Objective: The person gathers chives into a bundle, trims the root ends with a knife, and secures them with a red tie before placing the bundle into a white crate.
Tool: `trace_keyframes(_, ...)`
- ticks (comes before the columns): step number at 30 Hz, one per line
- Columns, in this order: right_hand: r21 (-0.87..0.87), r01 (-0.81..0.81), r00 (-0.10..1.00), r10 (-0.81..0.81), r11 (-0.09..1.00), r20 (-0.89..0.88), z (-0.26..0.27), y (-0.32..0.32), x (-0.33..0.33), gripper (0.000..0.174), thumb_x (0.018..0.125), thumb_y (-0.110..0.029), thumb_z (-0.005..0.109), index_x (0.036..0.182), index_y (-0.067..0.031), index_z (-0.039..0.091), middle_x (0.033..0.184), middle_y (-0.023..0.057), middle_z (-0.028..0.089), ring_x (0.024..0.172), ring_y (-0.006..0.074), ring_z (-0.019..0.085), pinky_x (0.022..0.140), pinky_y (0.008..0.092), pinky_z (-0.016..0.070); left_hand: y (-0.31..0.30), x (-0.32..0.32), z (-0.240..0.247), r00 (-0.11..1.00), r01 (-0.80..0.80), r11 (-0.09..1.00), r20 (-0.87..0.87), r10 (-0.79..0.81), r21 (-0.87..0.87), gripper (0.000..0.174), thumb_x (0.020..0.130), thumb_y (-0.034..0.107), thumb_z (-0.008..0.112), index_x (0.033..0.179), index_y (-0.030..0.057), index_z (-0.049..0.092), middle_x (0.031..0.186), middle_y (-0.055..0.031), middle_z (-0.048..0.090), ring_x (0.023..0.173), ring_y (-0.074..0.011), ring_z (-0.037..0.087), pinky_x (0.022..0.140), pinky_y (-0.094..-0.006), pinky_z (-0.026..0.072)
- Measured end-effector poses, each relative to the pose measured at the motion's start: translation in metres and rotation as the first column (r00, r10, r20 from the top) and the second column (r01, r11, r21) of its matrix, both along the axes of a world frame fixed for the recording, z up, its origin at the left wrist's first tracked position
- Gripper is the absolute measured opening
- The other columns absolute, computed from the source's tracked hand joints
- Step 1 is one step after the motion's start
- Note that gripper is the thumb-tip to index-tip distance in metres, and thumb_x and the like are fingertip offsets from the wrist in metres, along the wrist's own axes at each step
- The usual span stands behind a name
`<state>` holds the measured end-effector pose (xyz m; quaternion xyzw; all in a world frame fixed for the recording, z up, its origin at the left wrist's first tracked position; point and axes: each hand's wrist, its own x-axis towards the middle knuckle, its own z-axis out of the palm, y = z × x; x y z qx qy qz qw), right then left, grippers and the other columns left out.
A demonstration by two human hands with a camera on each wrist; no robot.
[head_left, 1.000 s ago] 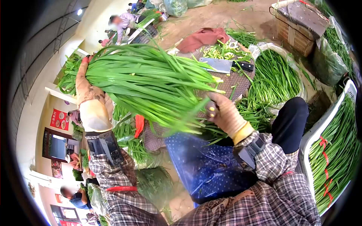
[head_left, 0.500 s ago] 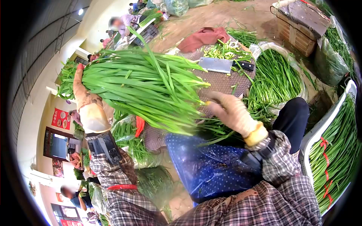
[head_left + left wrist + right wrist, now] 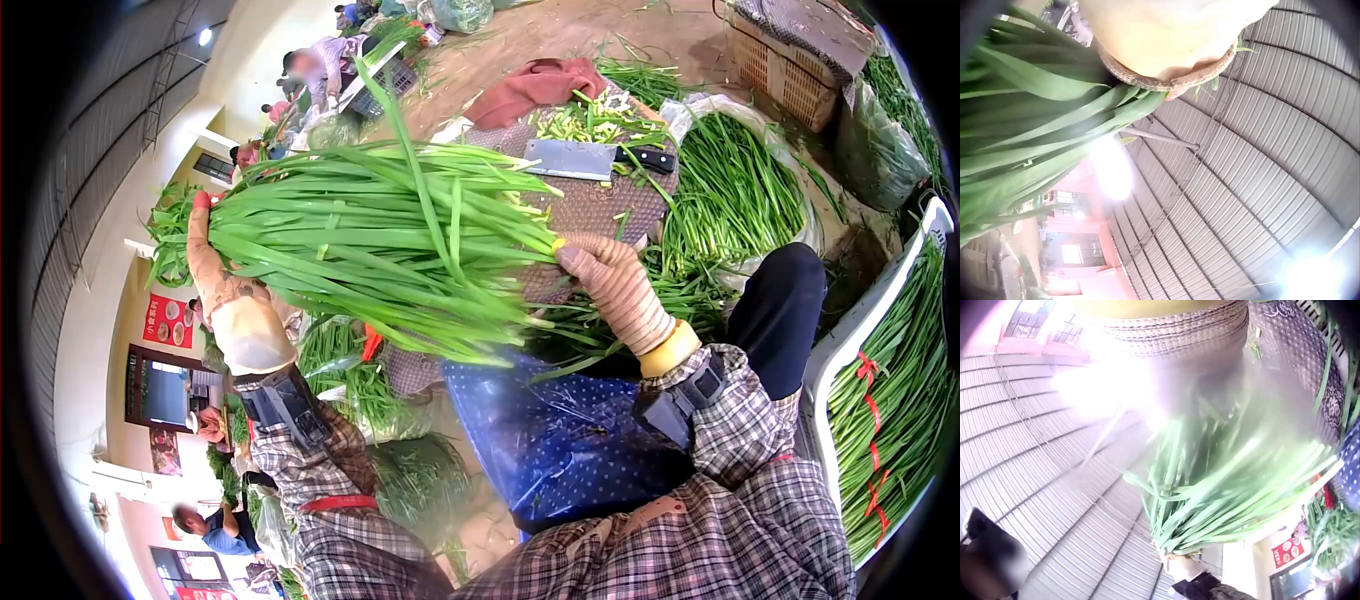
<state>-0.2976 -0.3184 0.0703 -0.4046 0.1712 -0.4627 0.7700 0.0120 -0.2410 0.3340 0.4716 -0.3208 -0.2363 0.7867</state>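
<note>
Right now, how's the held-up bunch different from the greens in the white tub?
The held bunch is up in the left hand; the tub greens lie in the white tub. Red ribbon crosses the tub greens; none shows on the held bunch. Both are long and green.

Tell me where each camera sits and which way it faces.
Head: head-worn, facing forward and down at the green bunch; left hand, right hand, sleeves show.
Left wrist: worn there, facing the bunch and roof; pale cuff shows.
Right wrist: worn there, facing likewise; ribbed glove, left arm show.
Wrist views share bunch and roof.
</note>
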Motion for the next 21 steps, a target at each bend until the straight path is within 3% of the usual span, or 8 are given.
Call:
trace_keyframes(7,0.135,-0.075,0.994,0.085,0.988,-0.066,-0.010,0.002,-0.012,0.026,0.093,-0.019,0.062,0.112,-0.0015,0.067,0.093,0.0012,0.068,0.080,0.0084,0.059,0.074,0.0244,0.0491,-0.011,-0.015,-0.011,0.994,-0.106,0.993,0.012,0.105,0.052,0.015,0.090,0.022,0.065,0.087,0.0072,0.066,0.084,-0.0081,0.070,0.074,-0.0245,0.067,0.068,-0.0397,0.0572)
trace_keyframes(10,0.193,-0.263,0.965,0.256,0.945,0.063,-0.013,-0.002,-0.020,0.027,0.094,-0.017,0.062,0.116,-0.0015,0.065,0.093,0.0017,0.068,0.078,0.0085,0.059,0.072,0.0251,0.0500,-0.013,-0.001,-0.012,0.989,-0.150,0.987,-0.008,0.151,0.056,0.016,0.092,0.023,0.062,0.096,0.0077,0.064,0.092,-0.0080,0.068,0.081,-0.0261,0.066,0.075,-0.0432,0.0563)
trace_keyframes(12,-0.057,-0.171,0.985,0.169,0.984,-0.043,-0.018,0.000,-0.020,0.028,0.093,-0.015,0.063,0.119,-0.0017,0.063,0.095,0.0022,0.068,0.077,0.0083,0.058,0.069,0.0241,0.0506,-0.012,0.005,-0.011,0.987,-0.158,0.987,-0.016,0.159,0.043,0.016,0.093,0.022,0.061,0.095,0.0065,0.064,0.089,-0.0076,0.067,0.081,-0.0258,0.066,0.075,-0.0427,0.0561)
trace_keyframes(14,-0.028,-0.206,0.978,0.206,0.978,-0.024,-0.024,-0.001,-0.020,0.030,0.090,-0.010,0.067,0.119,-0.0011,0.063,0.097,0.0028,0.068,0.079,0.0092,0.060,0.070,0.0237,0.0519,-0.009,0.003,-0.012,0.994,-0.112,0.993,-0.010,0.112,0.035,0.016,0.093,0.022,0.061,0.092,0.0066,0.065,0.088,-0.0080,0.068,0.079,-0.0251,0.066,0.073,-0.0416,0.0564)
trace_keyframes(16,-0.127,-0.183,0.976,0.164,0.975,-0.143,-0.026,0.002,-0.021,0.032,0.088,-0.005,0.068,0.119,0.0003,0.062,0.097,0.0023,0.067,0.082,0.0110,0.061,0.072,0.0241,0.0533,-0.007,0.000,-0.014,0.998,-0.060,0.998,-0.005,0.060,0.030,0.017,0.093,0.023,0.061,0.089,0.0067,0.065,0.087,-0.0085,0.069,0.077,-0.0243,0.067,0.072,-0.0404,0.0567)
trace_keyframes(18,-0.128,-0.180,0.973,0.158,0.975,-0.168,-0.021,0.006,-0.028,0.031,0.088,-0.007,0.068,0.119,-0.0019,0.062,0.084,0.0001,0.065,0.072,0.0080,0.058,0.066,0.0224,0.0499,-0.007,0.000,-0.017,0.999,-0.030,0.998,0.035,0.028,0.050,0.018,0.094,0.022,0.060,0.091,0.0063,0.066,0.086,-0.0088,0.069,0.078,-0.0247,0.067,0.073,-0.0410,0.0566)
trace_keyframes(20,-0.481,-0.155,0.808,-0.170,0.863,-0.565,-0.048,0.002,-0.036,0.030,0.085,-0.005,0.069,0.115,-0.0023,0.064,0.083,0.0060,0.068,0.071,0.0146,0.062,0.067,0.0272,0.0518,-0.007,0.002,-0.017,0.999,-0.038,0.998,0.026,0.036,0.051,0.018,0.095,0.022,0.058,0.092,0.0065,0.066,0.085,-0.0092,0.069,0.079,-0.0256,0.066,0.074,-0.0418,0.0565)
trace_keyframes(21,-0.489,-0.218,0.675,-0.231,0.845,-0.701,-0.060,-0.001,-0.043,0.031,0.085,-0.007,0.069,0.115,-0.0026,0.063,0.090,0.0131,0.068,0.078,0.0235,0.065,0.072,0.0327,0.0531,-0.006,-0.007,-0.018,0.998,-0.052,0.997,0.032,0.050,0.048,0.018,0.095,0.023,0.058,0.092,0.0067,0.066,0.085,-0.0093,0.069,0.078,-0.0258,0.066,0.074,-0.0421,0.0565)
